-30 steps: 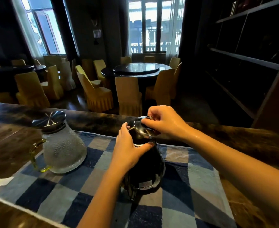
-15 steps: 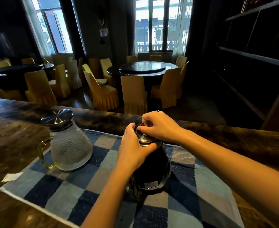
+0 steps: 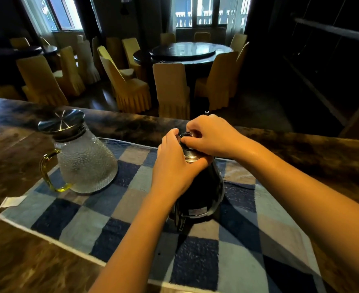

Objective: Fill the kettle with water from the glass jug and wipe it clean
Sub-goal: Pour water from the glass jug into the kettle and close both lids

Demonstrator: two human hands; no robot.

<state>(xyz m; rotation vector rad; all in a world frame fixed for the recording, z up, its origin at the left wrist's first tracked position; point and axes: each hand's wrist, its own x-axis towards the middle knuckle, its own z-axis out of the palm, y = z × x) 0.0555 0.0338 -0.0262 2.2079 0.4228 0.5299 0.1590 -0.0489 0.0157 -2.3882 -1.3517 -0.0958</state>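
Observation:
A dark, shiny kettle (image 3: 201, 195) stands upright on a blue checked cloth (image 3: 85, 220) in the middle of the counter. My left hand (image 3: 174, 163) grips its neck from the near side. My right hand (image 3: 210, 136) curls over the top and pinches the metal lid (image 3: 186, 135), which sits on the opening. To the left stands a textured glass jug (image 3: 85, 161) with a steel lid (image 3: 61, 121) and a yellow-green handle (image 3: 47, 172). Neither hand touches the jug.
The cloth lies on a dark wooden counter (image 3: 11, 157). A small white paper slip (image 3: 10, 201) lies at the cloth's left corner. Beyond the counter's far edge is a dining room with a round table (image 3: 187, 51) and several yellow-covered chairs (image 3: 129, 87).
My right hand has brought the lid down onto the kettle's mouth and now covers it. My left hand stays round the neck. The camera has tilted downward.

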